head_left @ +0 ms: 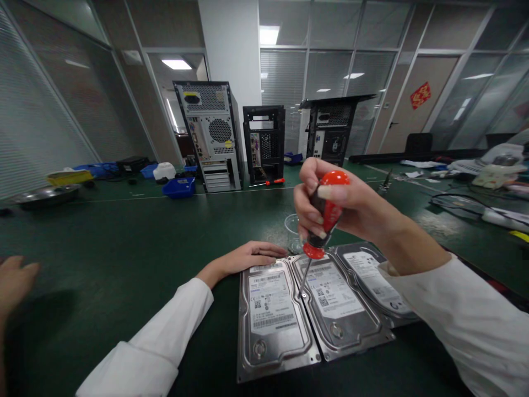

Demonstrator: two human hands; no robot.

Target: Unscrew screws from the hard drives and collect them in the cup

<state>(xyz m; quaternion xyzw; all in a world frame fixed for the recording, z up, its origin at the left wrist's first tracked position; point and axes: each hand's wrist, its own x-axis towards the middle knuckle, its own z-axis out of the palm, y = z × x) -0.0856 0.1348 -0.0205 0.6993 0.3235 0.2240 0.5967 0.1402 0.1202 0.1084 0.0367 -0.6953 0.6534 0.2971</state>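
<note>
A screwdriver (330, 212) with a red and black handle is gripped in my right hand (351, 204). Its shaft slants down, and the tip meets the left edge of the middle hard drive (334, 289), close to a screw there. My left hand (256, 255) lies flat with fingers stretched across the far end of the left hard drive (275, 309). To the right, partly behind my right forearm, a third hard drive (370, 275) lies beside the other two. Just behind the drives stands a clear plastic cup (292, 234), partly hidden by my right hand.
Three computer cases, a tall one (215, 132), a smaller one (264, 146) and one with a raised panel (330, 132), stand at the back. A second screwdriver (273, 182) and a blue bin (179, 187) lie before them. Another person's hand (16, 281) shows at far left; cables (463, 201) lie right.
</note>
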